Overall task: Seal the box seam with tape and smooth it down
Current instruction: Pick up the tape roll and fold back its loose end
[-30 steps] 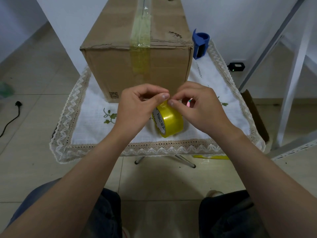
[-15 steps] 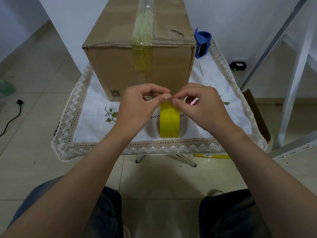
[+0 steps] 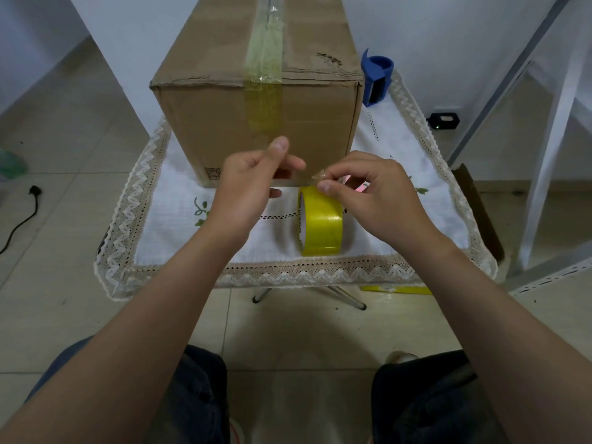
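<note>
In front of the box, right hand pinches the tape roll end to peel it; left hand fingers are apart, empty.

Glossy tape roll, matt cardboard box

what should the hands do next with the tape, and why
Probably the right hand should draw the pinched tape end up toward the box, the left hand steadying the roll: only a short tab is free, and the left hand is open.

Left hand loosely open, right hand pinching.
</note>
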